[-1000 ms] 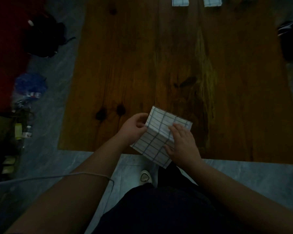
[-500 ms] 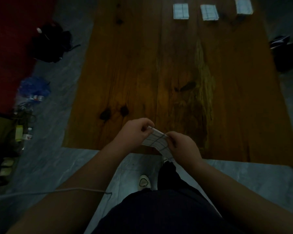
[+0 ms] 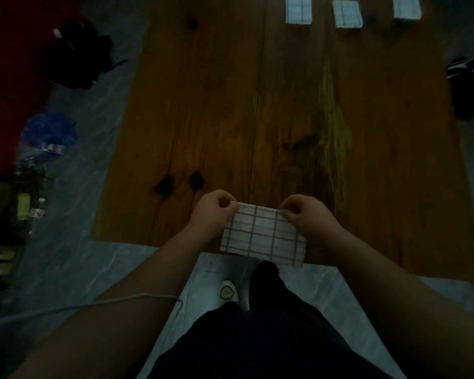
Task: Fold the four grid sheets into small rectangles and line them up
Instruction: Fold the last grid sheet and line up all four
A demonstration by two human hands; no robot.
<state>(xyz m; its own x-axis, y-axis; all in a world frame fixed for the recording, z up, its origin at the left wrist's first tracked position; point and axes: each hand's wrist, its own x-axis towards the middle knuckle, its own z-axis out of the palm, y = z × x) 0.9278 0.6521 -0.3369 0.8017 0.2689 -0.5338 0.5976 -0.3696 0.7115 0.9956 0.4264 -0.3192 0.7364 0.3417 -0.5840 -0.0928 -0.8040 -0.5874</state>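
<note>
Two top corners of white grid-lined paper sheet [image 3: 263,236] were pinched by left hand [image 3: 214,212], right hand [image 3: 309,220], 6 o'clock on brown wooden table [image 3: 230,105]; three folded white rectangles [image 3: 298,9] [image 3: 347,13] [image 3: 406,6] lay 1 o'clock.

Can't read any text here tbh, the white grid-lined paper sheet [image 3: 263,236] pinched between the left hand [image 3: 214,213] and right hand [image 3: 309,221] just shows plain dark ruled lines.

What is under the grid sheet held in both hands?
The grid sheet, pinched at its top corners by the left hand and right hand, hangs over the near edge of the wooden table and the grey floor. Whatever lies directly beneath is covered.
</note>
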